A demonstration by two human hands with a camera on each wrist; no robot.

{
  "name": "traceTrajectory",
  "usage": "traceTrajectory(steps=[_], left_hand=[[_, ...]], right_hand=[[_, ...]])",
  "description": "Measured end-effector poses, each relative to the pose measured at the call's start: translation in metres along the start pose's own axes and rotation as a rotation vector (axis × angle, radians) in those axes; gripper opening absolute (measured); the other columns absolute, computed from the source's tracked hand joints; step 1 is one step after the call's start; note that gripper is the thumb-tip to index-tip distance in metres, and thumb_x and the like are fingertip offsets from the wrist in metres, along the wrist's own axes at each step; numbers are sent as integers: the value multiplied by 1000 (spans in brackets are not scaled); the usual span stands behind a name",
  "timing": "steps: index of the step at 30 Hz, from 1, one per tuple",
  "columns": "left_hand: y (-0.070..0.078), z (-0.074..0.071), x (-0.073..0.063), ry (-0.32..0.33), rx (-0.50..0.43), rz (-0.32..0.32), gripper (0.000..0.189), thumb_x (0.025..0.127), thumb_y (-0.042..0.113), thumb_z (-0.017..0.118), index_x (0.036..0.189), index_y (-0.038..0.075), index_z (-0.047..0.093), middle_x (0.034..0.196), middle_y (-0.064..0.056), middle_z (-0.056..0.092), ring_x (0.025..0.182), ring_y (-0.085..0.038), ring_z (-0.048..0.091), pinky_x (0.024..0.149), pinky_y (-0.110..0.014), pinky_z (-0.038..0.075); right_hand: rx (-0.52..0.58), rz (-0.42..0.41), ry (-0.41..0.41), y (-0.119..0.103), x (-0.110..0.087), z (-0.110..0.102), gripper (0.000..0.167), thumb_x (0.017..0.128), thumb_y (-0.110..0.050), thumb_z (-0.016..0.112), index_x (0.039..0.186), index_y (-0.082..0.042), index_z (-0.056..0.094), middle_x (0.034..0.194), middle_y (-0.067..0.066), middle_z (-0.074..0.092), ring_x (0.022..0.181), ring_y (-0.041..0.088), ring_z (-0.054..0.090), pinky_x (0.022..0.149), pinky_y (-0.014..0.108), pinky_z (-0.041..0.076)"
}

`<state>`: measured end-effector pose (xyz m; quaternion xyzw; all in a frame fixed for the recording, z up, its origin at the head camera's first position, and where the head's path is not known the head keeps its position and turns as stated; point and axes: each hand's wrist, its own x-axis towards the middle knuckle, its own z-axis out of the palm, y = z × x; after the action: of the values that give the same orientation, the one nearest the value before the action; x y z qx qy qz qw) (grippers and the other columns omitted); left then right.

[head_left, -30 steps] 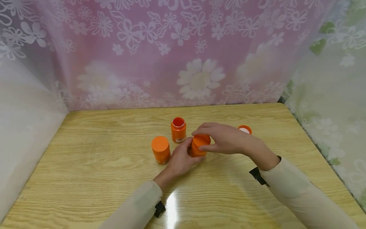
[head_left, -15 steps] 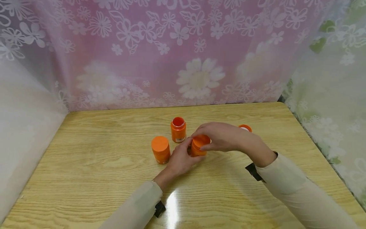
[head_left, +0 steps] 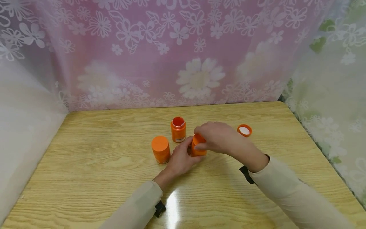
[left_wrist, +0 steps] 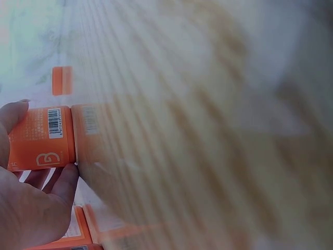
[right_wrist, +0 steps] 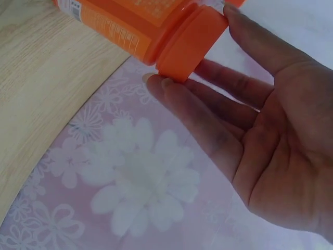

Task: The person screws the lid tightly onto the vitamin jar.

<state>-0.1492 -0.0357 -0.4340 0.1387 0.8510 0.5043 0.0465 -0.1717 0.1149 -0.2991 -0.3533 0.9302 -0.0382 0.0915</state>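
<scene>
On the table [head_left: 100, 190], an open jar [head_left: 178, 135] is placed midway between the side edges, toward the back edge. Before it, to the left, a closed jar [head_left: 161, 151] is stood; before it, to the right, a third jar [head_left: 199, 152] is held by the left hand [head_left: 180, 160], which is set between these two. The lid [right_wrist: 191, 44] on the third jar is gripped by the right hand [head_left: 219, 138]. A loose cap [head_left: 244, 130] is laid well apart to the right, toward the back right corner. Behind the back edge, a curtain [head_left: 160, 73] is hung.
</scene>
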Motion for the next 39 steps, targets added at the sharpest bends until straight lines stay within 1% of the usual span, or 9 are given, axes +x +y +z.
traceTrajectory(steps=[7,10,13,15,19,26,31,35,39], left_hand=[[-1,0,0,-2,-21,-7,60,80,33,79,132,26,50,110,10,59,92,-11,57,83,-28,48],[-1,0,0,0,-13,2,60,80,32,79,132,25,51,111,10,59,92,-12,57,82,-29,49],[-2,-1,0,-3,-4,5,59,80,32,79,132,25,50,113,9,59,95,-12,57,85,-30,48],[-2,-1,-1,-7,-5,2,60,81,32,78,132,25,50,114,9,58,97,-11,57,87,-31,48],[-2,-1,-1,-9,-10,-7,61,81,34,78,133,23,49,116,8,58,98,-12,57,88,-32,47],[-1,-1,-2,-7,-1,-27,66,80,34,78,137,21,47,117,8,58,99,-12,56,89,-32,47],[-1,0,-1,-2,14,-18,65,80,33,78,137,24,46,118,9,57,101,-11,56,90,-32,47],[0,1,0,-3,10,-15,62,81,32,78,134,24,48,117,10,57,100,-10,56,89,-31,47],[0,0,0,-5,13,-15,57,81,32,78,129,25,50,113,11,57,97,-10,56,88,-31,47]], right_hand=[[-35,68,9,-5,1,3,34,85,-41,71,85,-9,57,70,-1,52,61,18,50,55,30,43],[-24,87,-9,-2,-2,4,45,89,-47,64,108,-7,63,92,5,64,81,23,61,69,37,51],[8,63,-17,3,-7,2,55,91,-47,61,132,-11,55,124,8,59,110,27,58,86,45,49],[37,19,-22,6,-11,-1,56,91,-42,63,138,-15,51,136,8,51,122,28,51,92,48,46],[72,-101,-22,9,-14,-7,53,89,-31,70,137,-18,53,141,8,47,128,28,45,96,47,44],[66,-169,-42,9,-12,-6,47,84,-13,74,128,-20,61,139,8,50,127,29,44,95,47,45],[90,-229,-33,11,-9,-2,46,81,-1,74,123,-16,64,122,3,59,113,24,54,95,41,45],[83,-227,4,11,-7,0,41,79,-3,77,117,-15,67,109,-3,61,101,18,58,89,37,47],[22,-147,35,7,-5,1,32,79,-19,80,109,-16,68,97,-4,61,87,16,58,77,34,50]])
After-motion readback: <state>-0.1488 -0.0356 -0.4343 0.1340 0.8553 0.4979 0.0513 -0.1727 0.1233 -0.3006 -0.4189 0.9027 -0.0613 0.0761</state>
